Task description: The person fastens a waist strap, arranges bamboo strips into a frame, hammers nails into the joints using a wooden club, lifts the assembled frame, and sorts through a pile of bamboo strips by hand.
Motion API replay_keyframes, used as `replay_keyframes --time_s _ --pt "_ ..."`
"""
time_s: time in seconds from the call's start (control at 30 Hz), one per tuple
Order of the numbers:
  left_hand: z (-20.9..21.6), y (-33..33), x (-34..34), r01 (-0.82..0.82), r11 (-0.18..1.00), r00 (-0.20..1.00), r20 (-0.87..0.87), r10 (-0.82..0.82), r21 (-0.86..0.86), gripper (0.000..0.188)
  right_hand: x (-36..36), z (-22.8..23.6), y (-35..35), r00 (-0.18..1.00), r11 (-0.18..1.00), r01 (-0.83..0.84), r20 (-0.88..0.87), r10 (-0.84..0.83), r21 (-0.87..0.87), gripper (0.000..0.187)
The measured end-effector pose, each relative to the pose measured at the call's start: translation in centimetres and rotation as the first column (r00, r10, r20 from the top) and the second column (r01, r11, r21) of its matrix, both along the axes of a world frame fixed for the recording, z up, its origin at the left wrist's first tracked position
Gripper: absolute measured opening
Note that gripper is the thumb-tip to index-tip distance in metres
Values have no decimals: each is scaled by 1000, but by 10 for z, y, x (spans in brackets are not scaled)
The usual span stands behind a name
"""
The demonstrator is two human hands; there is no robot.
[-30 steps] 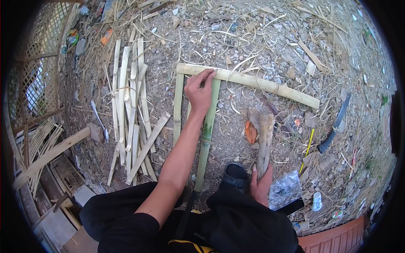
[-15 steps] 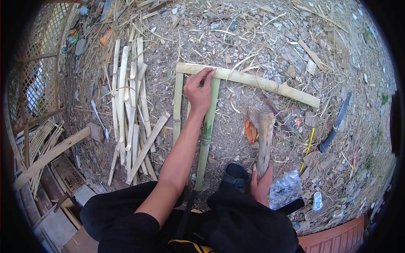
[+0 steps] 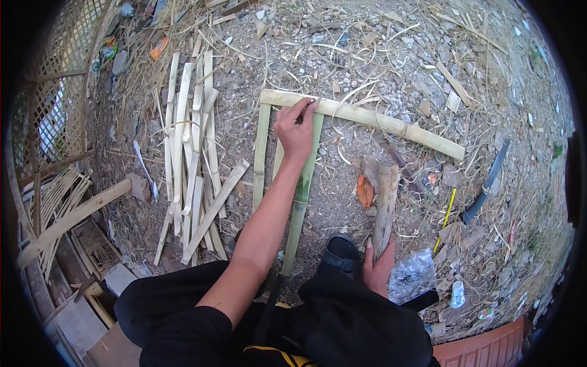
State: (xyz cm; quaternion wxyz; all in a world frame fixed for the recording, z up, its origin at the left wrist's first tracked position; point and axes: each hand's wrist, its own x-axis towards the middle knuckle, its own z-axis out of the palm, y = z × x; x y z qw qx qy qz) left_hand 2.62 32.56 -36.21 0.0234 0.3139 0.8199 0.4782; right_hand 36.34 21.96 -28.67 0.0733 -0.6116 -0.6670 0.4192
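Observation:
A pale split-bamboo strip [image 3: 391, 125] lies crosswise on the ground, over the top ends of upright bamboo strips. One upright is a greener strip [image 3: 302, 183] that runs back toward my legs; another strip [image 3: 260, 153] stands left of it. My left hand [image 3: 296, 131] is pinched at the crosspiece, where it covers the green strip. Between its fingertips is a tiny nail [image 3: 312, 100], mostly hidden. My right hand [image 3: 378, 268] is closed round the lower end of a thick wooden club [image 3: 385, 205], held beside my right foot.
A tied bundle of bamboo strips [image 3: 186, 140] lies at the left. To the right are a curved dark machete [image 3: 486, 183], a yellow stick [image 3: 445, 219], a clear plastic bag [image 3: 413, 275] and a white cup [image 3: 457, 295]. A wooden plank [image 3: 79, 220] juts in from the left.
The view has shifted slightly. My left hand stays pinched at the crosspiece, and my right hand still holds the club low.

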Motion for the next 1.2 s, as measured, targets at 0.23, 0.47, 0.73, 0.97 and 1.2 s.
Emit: replay_keyframes --time_s 0.23,0.47,0.73,0.97,1.2 --pt "-7 1 -2 17 996 996 -87 -9 90 14 -2 0 -1 1000 999 -9 20 8 51 51" --pt "0 3 4 21 996 999 -39 -17 90 13 -2 0 0 1000 1000 13 -1 -13 25 53" --pt "3 6 14 -9 994 995 -98 20 112 12 0 -2 -2 999 999 38 21 -38 -16 58" --pt "1 0 19 23 999 981 -196 -14 44 16 -2 -1 -2 999 999 42 22 -42 -3 57" --pt "0 -3 24 50 999 972 -231 -46 10 19 1 -5 -4 999 999 38 35 -39 16 58"
